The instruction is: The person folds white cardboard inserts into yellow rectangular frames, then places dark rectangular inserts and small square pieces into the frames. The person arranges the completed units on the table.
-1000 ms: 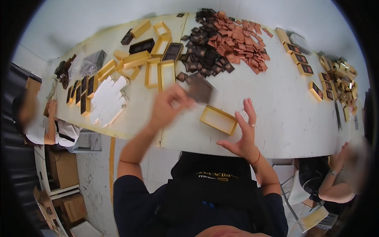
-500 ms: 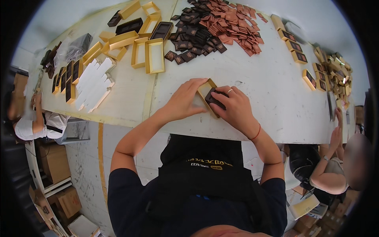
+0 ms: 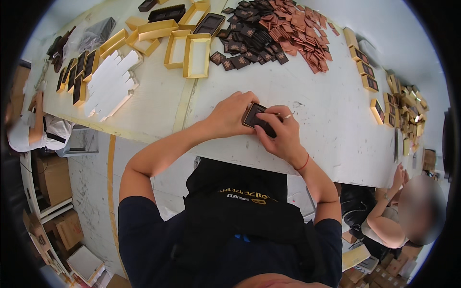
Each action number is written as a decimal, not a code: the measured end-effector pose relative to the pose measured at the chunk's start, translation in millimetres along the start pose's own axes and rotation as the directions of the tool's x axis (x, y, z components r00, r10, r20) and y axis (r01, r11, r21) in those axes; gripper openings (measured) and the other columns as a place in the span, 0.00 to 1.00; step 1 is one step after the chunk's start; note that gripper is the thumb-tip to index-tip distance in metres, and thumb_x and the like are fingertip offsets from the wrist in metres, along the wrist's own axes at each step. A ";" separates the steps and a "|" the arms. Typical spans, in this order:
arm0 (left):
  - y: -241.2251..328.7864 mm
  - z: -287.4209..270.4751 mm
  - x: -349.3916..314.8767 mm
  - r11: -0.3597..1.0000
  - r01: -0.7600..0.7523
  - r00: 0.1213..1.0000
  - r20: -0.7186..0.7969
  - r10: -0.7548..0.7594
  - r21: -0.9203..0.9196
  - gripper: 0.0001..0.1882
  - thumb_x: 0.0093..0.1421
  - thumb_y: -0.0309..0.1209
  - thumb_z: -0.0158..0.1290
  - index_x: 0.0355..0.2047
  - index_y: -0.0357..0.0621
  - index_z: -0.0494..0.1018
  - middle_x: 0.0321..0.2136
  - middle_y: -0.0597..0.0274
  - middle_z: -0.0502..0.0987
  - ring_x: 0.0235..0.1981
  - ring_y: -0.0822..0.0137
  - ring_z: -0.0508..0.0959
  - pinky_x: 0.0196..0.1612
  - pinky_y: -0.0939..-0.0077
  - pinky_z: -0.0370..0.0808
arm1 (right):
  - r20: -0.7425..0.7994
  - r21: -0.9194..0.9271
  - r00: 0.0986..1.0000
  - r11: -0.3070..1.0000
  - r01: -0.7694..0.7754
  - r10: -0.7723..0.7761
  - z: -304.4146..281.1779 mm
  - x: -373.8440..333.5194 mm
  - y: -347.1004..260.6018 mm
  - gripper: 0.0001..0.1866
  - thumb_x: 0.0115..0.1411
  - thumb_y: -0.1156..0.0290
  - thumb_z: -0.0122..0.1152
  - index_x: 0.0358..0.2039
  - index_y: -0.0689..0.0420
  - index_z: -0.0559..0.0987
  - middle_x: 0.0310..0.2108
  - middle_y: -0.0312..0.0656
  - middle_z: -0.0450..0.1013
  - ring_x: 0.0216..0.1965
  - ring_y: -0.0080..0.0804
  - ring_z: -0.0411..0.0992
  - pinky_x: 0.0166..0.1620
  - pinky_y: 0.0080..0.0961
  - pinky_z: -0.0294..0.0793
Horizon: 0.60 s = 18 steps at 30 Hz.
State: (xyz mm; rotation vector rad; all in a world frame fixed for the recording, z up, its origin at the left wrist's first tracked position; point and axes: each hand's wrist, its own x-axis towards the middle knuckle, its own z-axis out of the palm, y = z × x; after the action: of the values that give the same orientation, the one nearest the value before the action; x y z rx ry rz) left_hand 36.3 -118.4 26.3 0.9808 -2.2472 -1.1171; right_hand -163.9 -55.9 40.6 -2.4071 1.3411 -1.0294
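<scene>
In front of me, near the table's front edge, a small gold box is held with a dark brown plastic insert tray (image 3: 253,115) inside it. My left hand (image 3: 231,115) is closed round the box's left end, its fingers at the far side. My right hand (image 3: 284,133) has its fingertips and thumb on the tray, pressing or gripping its right part. The fingers hide much of the box, so I cannot tell whether the tray sits fully down.
Open gold boxes (image 3: 197,56) lie at the far left, with white card strips (image 3: 110,86) nearer. Dark squares (image 3: 240,61) and copper squares (image 3: 307,41) are heaped at the back. Filled boxes (image 3: 370,83) line the right. Co-workers sit at both sides.
The tray has gone deeper into the box, and the box has turned. My left hand has closed in from open fingers to hold the box's end. The whole view has shifted slightly.
</scene>
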 end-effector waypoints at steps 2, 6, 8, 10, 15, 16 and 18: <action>-1.7 2.9 -2.1 0.996 -0.083 0.996 -0.032 0.083 0.020 0.35 0.44 0.38 0.73 0.51 0.47 0.69 0.44 0.57 0.75 0.45 0.54 0.75 0.47 0.61 0.74 | 0.062 0.095 0.993 0.990 -0.109 0.103 0.8 -12.3 4.1 0.15 0.49 0.73 0.71 0.40 0.55 0.82 0.40 0.38 0.75 0.40 0.40 0.75 0.43 0.39 0.77; -15.4 12.7 -5.7 0.969 -0.220 0.968 -0.094 0.231 0.109 0.38 0.44 0.40 0.74 0.53 0.46 0.71 0.47 0.57 0.74 0.47 0.55 0.74 0.48 0.63 0.75 | 0.084 -0.107 0.981 0.978 0.181 -0.172 -2.5 -16.8 9.8 0.20 0.52 0.73 0.70 0.47 0.52 0.82 0.47 0.38 0.75 0.51 0.42 0.74 0.51 0.43 0.74; -11.9 7.1 -11.4 0.971 -0.217 0.967 -0.111 0.228 0.103 0.38 0.44 0.43 0.74 0.53 0.45 0.71 0.48 0.56 0.75 0.49 0.54 0.74 0.51 0.62 0.74 | 0.136 -0.245 0.971 0.943 0.223 -0.194 -14.7 -21.8 0.1 0.22 0.53 0.74 0.70 0.50 0.51 0.81 0.50 0.37 0.75 0.56 0.43 0.72 0.56 0.45 0.71; 1.4 -7.1 -15.8 0.974 -0.218 0.969 -0.106 0.224 0.059 0.39 0.45 0.46 0.74 0.54 0.45 0.71 0.48 0.55 0.76 0.52 0.51 0.74 0.57 0.60 0.71 | 0.147 -0.198 0.982 0.969 0.149 -0.121 -23.7 -33.6 10.5 0.24 0.53 0.75 0.69 0.53 0.52 0.81 0.51 0.37 0.76 0.60 0.45 0.69 0.62 0.47 0.64; -43.3 -97.7 -7.0 0.893 0.056 0.633 -0.708 0.314 0.446 0.18 0.53 0.36 0.69 0.39 0.44 0.74 0.40 0.58 0.77 0.44 0.55 0.76 0.52 0.63 0.71 | -0.010 -0.330 0.997 0.940 -0.081 0.083 -63.4 -55.8 58.5 0.21 0.53 0.77 0.68 0.49 0.54 0.81 0.50 0.40 0.77 0.60 0.47 0.69 0.66 0.49 0.59; -59.8 -129.1 3.9 0.885 0.093 0.560 -0.759 0.332 0.456 0.15 0.55 0.34 0.66 0.39 0.44 0.75 0.40 0.57 0.77 0.44 0.54 0.76 0.51 0.62 0.72 | -0.009 -0.355 0.992 0.927 -0.122 0.127 -72.3 -52.7 61.8 0.20 0.53 0.77 0.68 0.48 0.54 0.80 0.49 0.41 0.77 0.59 0.48 0.69 0.66 0.51 0.57; -97.1 -201.0 29.1 0.791 0.174 0.522 -0.736 0.430 0.586 0.14 0.56 0.36 0.65 0.39 0.45 0.77 0.39 0.56 0.78 0.45 0.52 0.76 0.50 0.61 0.72 | -0.044 -0.363 0.987 0.918 -0.157 0.152 -69.2 -44.8 64.1 0.21 0.55 0.76 0.67 0.50 0.53 0.79 0.52 0.41 0.75 0.63 0.47 0.66 0.68 0.54 0.52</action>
State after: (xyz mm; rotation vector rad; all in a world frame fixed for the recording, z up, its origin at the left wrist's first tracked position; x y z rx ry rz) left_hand 186.2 -281.8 64.9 1.1877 -1.7215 0.2769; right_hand -267.8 -45.6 39.6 -2.4898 1.8382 -0.8156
